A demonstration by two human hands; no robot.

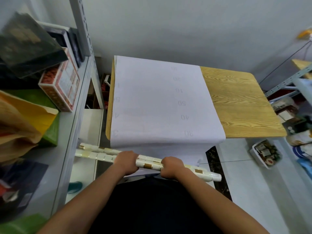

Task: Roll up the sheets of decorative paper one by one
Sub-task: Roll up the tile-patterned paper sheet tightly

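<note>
Gripping 1 rolled tube (149, 163) of decorative paper, the left hand (126, 162) and right hand (170, 167) wrap around it near the middle, probably to keep it tight. It hangs just before the desk (239, 102), where white sheets (162, 102) lie flat, waiting.

Both hands' fingers curl out of sight under the rolled paper (148, 163). Stuff on the shelf (70, 125) is blurred; the faint numbers on the sheets (160, 102) barely read.
</note>
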